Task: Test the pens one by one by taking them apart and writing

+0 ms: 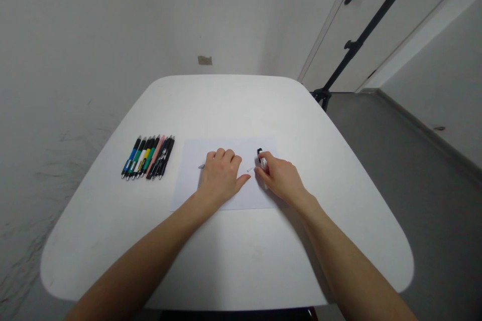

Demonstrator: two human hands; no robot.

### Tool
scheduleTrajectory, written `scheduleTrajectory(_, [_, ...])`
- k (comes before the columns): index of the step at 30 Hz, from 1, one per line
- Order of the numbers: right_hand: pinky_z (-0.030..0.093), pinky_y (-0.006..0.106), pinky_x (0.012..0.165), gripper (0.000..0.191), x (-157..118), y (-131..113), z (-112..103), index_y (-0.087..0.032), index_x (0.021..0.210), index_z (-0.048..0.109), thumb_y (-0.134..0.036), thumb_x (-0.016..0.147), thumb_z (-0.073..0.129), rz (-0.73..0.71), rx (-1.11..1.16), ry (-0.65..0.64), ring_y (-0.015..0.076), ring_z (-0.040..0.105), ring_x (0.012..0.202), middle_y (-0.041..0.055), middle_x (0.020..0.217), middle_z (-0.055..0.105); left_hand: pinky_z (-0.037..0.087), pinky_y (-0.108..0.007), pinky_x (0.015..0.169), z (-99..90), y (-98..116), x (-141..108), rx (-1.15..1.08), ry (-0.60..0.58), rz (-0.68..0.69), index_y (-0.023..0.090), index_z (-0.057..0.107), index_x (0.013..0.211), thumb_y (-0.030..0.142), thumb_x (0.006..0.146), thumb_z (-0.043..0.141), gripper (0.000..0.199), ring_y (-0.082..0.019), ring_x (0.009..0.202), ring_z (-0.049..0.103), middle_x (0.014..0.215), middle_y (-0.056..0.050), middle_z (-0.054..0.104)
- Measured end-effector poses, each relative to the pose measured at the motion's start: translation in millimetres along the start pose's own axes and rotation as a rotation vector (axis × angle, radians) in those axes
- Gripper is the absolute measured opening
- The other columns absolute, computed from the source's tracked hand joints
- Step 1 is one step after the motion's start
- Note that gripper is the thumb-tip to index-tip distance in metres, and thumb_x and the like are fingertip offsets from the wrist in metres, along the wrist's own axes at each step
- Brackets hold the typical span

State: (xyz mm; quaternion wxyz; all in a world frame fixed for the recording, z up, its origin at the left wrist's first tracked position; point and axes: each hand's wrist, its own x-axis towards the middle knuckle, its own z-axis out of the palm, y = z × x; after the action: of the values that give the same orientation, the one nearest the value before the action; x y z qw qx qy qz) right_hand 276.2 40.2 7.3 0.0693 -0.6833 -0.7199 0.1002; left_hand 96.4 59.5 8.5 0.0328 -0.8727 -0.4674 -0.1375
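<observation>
My left hand [221, 171] rests palm down on a white paper sheet [188, 190], its thumb held apart from the fingers. A small metallic tip [202, 166] pokes out at its left side; whatever lies beneath the palm is hidden. Pinched between the thumb and fingers of my right hand [281, 176] is a white pen [262, 162] with a black end pointing away from me. Between the two hands, near both thumbs, a thin whitish piece [250, 169] lies on the paper, too small to name.
Several pens [148, 157] lie side by side in a slanting row left of the paper, in blue, green, white, yellow, pink and black. The white table [241, 105] has rounded corners. Beyond it on the right stand a black pole [367, 35] and a door [339, 60].
</observation>
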Motion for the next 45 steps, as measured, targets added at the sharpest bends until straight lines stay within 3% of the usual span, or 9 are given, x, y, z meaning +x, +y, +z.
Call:
scheduleTrajectory(10, [0.03, 0.029, 0.06, 0.034, 0, 0, -2, -0.017, 0.125, 0.052, -0.02, 0.092, 0.044, -0.015, -0.034, 0.003, 0.0227, 0.068, 0.076, 0.0094, 0.092, 0.075, 0.037, -0.042, 0.085, 1.1, 14, 11, -0.001, -0.098, 0.038, 0.016, 0.067, 0.1, 0.04, 0.086, 0.066, 0.028, -0.029, 0.104, 0.054, 0.105, -0.01, 0.067])
scheduleTrajectory(15, [0.034, 0.029, 0.061, 0.034, 1, 4, 2, -0.016, 0.124, 0.051, -0.018, 0.09, 0.044, -0.022, 0.093, 0.083, 0.0223, 0.065, 0.071, 0.0079, 0.084, 0.073, 0.038, -0.042, 0.085, 3.5, 27, 18, -0.021, -0.152, 0.025, 0.016, 0.069, 0.098, 0.035, 0.09, 0.06, 0.022, -0.028, 0.104, 0.053, 0.105, -0.01, 0.068])
scheduleTrajectory(22, [0.038, 0.028, 0.059, 0.033, 3, 8, 4, -0.019, 0.118, 0.051, -0.027, 0.086, 0.047, 0.009, 0.644, 0.382, 0.015, 0.052, 0.053, -0.0054, 0.059, 0.055, 0.039, -0.042, 0.083, 8.8, 31, 19, -0.02, -0.169, 0.001, 0.016, 0.069, 0.093, 0.025, 0.094, 0.051, 0.019, -0.028, 0.102, 0.055, 0.1, -0.009, 0.067])
scheduleTrajectory(25, [0.037, 0.026, 0.053, 0.034, 5, 6, 4, -0.02, 0.115, 0.05, -0.029, 0.082, 0.052, 0.084, 0.952, 0.434, 0.0126, 0.046, 0.048, -0.0093, 0.055, 0.05, 0.039, -0.042, 0.082, 11.7, 32, 17, -0.007, -0.158, 0.032, 0.015, 0.068, 0.094, 0.018, 0.094, 0.049, 0.019, -0.027, 0.101, 0.055, 0.1, -0.011, 0.067])
scheduleTrajectory(29, [0.031, 0.021, 0.043, 0.04, 8, 1, 1, -0.021, 0.116, 0.047, -0.028, 0.077, 0.058, 0.268, 1.404, 0.461, 0.009, 0.041, 0.043, -0.009, 0.058, 0.057, 0.041, -0.042, 0.082, 11.9, 31, 12, -0.039, -0.12, 0.041, 0.014, 0.065, 0.094, 0.015, 0.094, 0.048, 0.017, -0.027, 0.098, 0.055, 0.098, -0.012, 0.067])
scheduleTrajectory(33, [0.031, 0.016, 0.037, 0.041, 8, -3, -3, -0.022, 0.11, 0.051, -0.024, 0.071, 0.066, 0.408, 1.77, 0.414, 0.0062, 0.043, 0.041, -0.0069, 0.064, 0.063, 0.044, -0.038, 0.079, 1.5, 26, 9, -0.308, -0.081, -0.054, 0.017, 0.061, 0.088, 0.017, 0.094, 0.051, 0.012, -0.023, 0.09, 0.057, 0.089, -0.007, 0.068])
scheduleTrajectory(38, [0.047, 0.01, 0.043, 0.02, 6, -6, -6, -0.019, 0.087, 0.058, -0.017, 0.072, 0.07, 0.448, 2.074, 0.297, 0.0051, 0.055, 0.049, -0.003, 0.068, 0.065, 0.046, -0.028, 0.065, -14.4, 19, 7, -0.973, -0.007, -0.262, 0.019, 0.057, 0.08, 0.015, 0.088, 0.052, 0.01, -0.014, 0.069, 0.059, 0.074, 0.0, 0.066])
scheduleTrajectory(41, [0.053, 0.01, 0.049, 0.023, 4, -10, -6, -0.018, 0.092, 0.058, -0.011, 0.074, 0.069, 0.497, 2.155, 0.22, 0.006, 0.061, 0.053, -0.0014, 0.072, 0.068, 0.048, -0.027, 0.065, -16.8, 18, 7, -1.256, 0.111, -0.316, 0.019, 0.058, 0.079, 0.02, 0.083, 0.057, 0.004, -0.013, 0.069, 0.061, 0.073, 0.0, 0.066])
scheduleTrajectory(45, [0.055, 0.01, 0.05, 0.026, 0, -16, -6, -0.018, 0.101, 0.059, -0.01, 0.077, 0.065, 0.485, 2.194, 0.167, 0.0061, 0.063, 0.054, -0.0014, 0.073, 0.07, 0.051, -0.027, 0.071, -14.2, 17, 6, -1.4, 0.24, -0.329, 0.019, 0.061, 0.079, 0.025, 0.078, 0.063, 0.006, -0.013, 0.072, 0.063, 0.074, 0.0, 0.067])
